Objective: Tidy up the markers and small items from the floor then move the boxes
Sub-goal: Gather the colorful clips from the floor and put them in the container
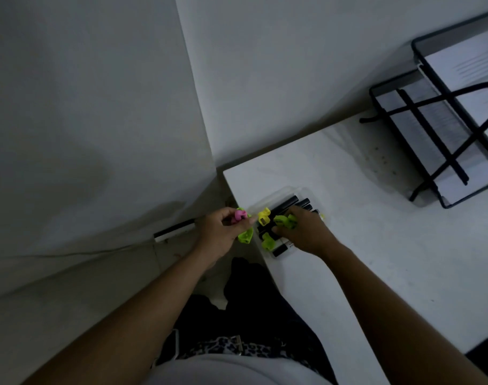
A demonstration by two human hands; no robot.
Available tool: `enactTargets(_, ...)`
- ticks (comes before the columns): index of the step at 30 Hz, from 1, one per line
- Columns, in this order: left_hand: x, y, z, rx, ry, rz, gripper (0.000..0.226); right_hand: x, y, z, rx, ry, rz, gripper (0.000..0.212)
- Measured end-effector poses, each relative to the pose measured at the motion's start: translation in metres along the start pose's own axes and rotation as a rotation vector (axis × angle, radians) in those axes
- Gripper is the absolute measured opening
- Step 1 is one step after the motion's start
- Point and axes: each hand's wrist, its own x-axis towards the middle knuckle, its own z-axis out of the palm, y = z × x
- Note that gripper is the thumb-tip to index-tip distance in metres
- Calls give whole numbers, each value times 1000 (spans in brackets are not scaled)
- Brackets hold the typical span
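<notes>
We see the black markers (291,204) lying side by side in a clear case (300,191) at the near corner of the white table (376,259). The right hand (306,232) curls its fingers around a green-capped marker (284,221) in the case. Just left of the case, off the table's edge, the left hand (219,234) pinches a pink cap (240,215), with a green cap (245,236) held beneath it. A black wire tray (420,126) of papers stands well apart, far right.

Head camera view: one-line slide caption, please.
Left hand holds a pink cap and a green cap; right hand rests on black markers in a clear case.
</notes>
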Motion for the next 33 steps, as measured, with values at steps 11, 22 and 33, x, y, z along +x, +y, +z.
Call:
enactTargets(11,0,0,7,9,-19,1,13,-1,2,3,83,25,-12,34)
enactTargets(22,-1,-8,13,64,-8,37,23,-3,7,11,22,96,-119,36)
enactTargets(33,-6,-1,22,53,-15,52,14,-3,28,1,55,131,-238,29)
